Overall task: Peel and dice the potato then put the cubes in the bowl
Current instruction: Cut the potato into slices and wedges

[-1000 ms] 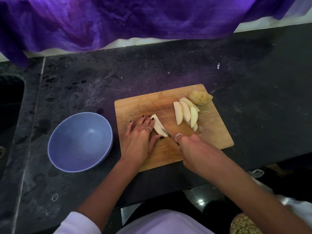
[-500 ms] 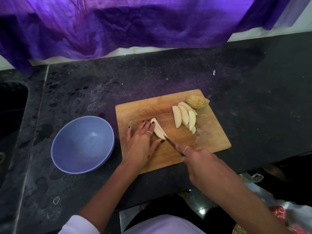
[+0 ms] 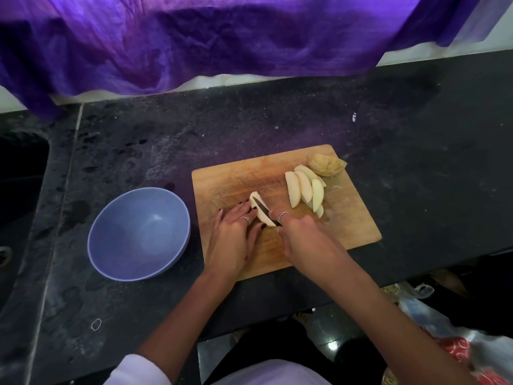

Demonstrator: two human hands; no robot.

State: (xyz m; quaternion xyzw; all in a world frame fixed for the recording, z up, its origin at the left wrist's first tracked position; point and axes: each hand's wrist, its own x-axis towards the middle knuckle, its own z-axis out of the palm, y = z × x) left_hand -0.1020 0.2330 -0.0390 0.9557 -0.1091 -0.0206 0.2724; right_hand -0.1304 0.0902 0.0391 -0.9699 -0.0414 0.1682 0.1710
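— Both hands work at the middle of the frame. What does each do?

— Left hand [image 3: 236,234] lies with straight fingers on a peeled potato piece [image 3: 259,209], thumb at its near end, pressing it onto the wooden cutting board [image 3: 347,218]. Right hand [image 3: 299,234] is curled round the handle of a dark-bladed knife [image 3: 263,208], the blade lying along the top of that piece.

— And the rest of the potato?

— Several peeled wedges [image 3: 304,190] lean together on the board, right of centre. Just beyond them, at the board's far right corner, sits a lump still in its skin [image 3: 326,165], touching the wedges.

— Where is the bowl?

— Blue-violet bowl [image 3: 138,234] stands left of the board, just beside it, nothing in it.

— Describe the surface and room.

— Dark speckled stone counter [image 3: 416,162], mottled with pale smears and dark spots. A sink [image 3: 22,173] cuts in at the left edge. Purple cloth [image 3: 222,37] hangs across the top of the frame, a white wall strip below it. At lower right, below the counter edge, lie plastic bags [image 3: 449,340], one red and patterned. A small white ring [image 3: 96,324] lies on the counter at lower left.

— Any writing?

— A tiny white mark [image 3: 354,117] on the counter, upper right; too small to read.
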